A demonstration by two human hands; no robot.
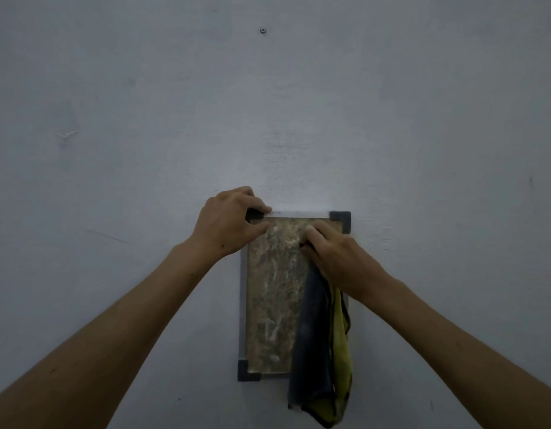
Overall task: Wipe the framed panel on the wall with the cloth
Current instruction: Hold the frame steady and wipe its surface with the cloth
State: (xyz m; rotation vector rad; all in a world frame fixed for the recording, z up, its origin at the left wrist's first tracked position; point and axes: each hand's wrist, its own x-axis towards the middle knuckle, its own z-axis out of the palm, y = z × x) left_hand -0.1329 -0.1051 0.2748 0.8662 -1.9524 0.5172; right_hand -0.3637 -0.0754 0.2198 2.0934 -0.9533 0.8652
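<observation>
Steadying comes first at the left: the framed panel (274,292), hung low on a plain grey wall (113,119), is pinched at its upper left corner by the left hand (229,222), thumb on the front, fingers curled over the top edge. The grip is judged to stop the frame swinging or tilting under pressure. Mottled gold-brown surface is seen between grey rails with dark corner caps. Further right, the right hand (336,252) is pressed against the upper right of the panel, closed around a bunched cloth (320,351). The dark and yellow tail is left hanging past the lower right corner, hiding it. Wiping is judged to be under way near the top.
</observation>
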